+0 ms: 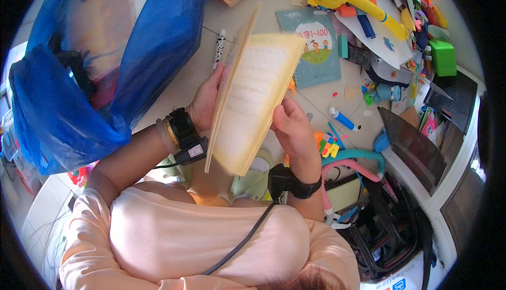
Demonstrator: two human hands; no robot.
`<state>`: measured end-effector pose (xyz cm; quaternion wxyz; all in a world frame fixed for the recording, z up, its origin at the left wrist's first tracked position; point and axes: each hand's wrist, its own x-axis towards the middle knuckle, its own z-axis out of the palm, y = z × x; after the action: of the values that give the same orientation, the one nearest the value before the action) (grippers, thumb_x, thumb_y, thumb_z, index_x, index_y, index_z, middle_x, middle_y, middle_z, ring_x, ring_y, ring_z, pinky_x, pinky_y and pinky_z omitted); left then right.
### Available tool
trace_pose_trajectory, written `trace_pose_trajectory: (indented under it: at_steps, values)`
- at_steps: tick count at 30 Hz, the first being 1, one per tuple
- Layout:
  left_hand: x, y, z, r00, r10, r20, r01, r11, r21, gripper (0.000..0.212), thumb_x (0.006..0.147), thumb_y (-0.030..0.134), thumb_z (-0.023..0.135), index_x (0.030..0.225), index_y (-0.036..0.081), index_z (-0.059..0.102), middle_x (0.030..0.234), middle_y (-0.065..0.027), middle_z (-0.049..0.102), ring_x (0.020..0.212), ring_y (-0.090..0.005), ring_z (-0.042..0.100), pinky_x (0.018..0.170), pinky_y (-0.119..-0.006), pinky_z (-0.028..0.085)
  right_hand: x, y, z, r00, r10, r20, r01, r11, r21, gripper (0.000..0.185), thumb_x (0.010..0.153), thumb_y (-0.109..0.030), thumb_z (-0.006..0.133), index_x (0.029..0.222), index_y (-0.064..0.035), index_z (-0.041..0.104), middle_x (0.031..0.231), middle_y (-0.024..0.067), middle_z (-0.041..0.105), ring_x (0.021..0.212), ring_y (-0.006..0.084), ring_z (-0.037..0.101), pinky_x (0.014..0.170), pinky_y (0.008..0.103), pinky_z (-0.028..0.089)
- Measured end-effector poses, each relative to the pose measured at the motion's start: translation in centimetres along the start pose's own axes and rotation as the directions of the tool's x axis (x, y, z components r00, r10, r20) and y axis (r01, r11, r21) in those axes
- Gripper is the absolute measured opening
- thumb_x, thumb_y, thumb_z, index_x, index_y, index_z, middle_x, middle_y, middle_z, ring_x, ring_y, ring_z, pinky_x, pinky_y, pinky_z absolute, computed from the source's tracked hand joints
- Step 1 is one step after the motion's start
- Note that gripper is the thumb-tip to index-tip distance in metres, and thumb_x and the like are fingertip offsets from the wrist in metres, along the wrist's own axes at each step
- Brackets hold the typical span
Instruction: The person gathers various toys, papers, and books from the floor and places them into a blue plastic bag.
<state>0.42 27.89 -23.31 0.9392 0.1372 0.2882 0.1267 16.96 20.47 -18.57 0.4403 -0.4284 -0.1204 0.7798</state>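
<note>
Between my two hands is a partly opened book with yellowed page edges and blurred print. My left hand grips its left side, the fingers mostly hidden behind the cover. On the right edge, my right hand holds the pages with thumb and curled fingers. Beyond the book, a spiral-bound children's number workbook lies on the tiled floor. A black-and-white patterned marker rests just past my left hand. Close to my right hand lie some colourful toy bricks and a blue marker.
A large blue plastic bag stands open at the left. A yellow toy blower, papers and small toys crowd the upper right. Teal and pink tubes curve beside a black bag. A white-framed cabinet borders the right.
</note>
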Motion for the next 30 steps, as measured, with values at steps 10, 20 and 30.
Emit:
trace_pose_trajectory:
  at_steps: [10,20,30]
  values:
    - [1.8,2.1,1.3,1.000,-0.003,0.022,0.010,0.944,-0.330,0.059,0.090,0.049,0.026,0.129,0.006,0.035,0.119,-0.0153,0.049,0.104,-0.0265,0.053,0.089,-0.037,0.043,-1.0,-0.2,-0.3,0.978,-0.157,-0.135,0.151,0.987,-0.053,0.082,0.067,-0.038,0.073,0.126,0.0038,0.034,0.122,0.0105,0.047,0.112,0.0196,0.046,0.095,0.0314,0.033]
    - [2.0,1.6,-0.3,0.999,-0.038,-0.008,0.034,0.963,-0.269,0.066,0.089,0.055,0.017,0.130,0.006,0.033,0.127,-0.0139,0.044,0.114,-0.0256,0.045,0.099,-0.039,0.033,-1.0,-0.9,0.3,0.983,-0.140,-0.121,0.130,0.988,-0.088,0.089,0.063,-0.041,0.075,0.127,0.0044,0.032,0.123,0.0103,0.046,0.113,0.0194,0.044,0.096,0.0311,0.030]
    - [1.8,1.8,-0.5,0.997,-0.044,-0.057,0.031,0.975,-0.219,0.055,0.092,0.044,0.029,0.126,0.001,0.037,0.118,-0.0138,0.051,0.099,-0.0225,0.056,0.084,-0.034,0.047,-0.9,-0.5,-0.2,0.979,-0.153,-0.138,0.144,0.987,-0.075,0.087,0.066,-0.040,0.073,0.128,0.0046,0.031,0.125,0.0116,0.044,0.116,0.0206,0.041,0.097,0.0318,0.029]
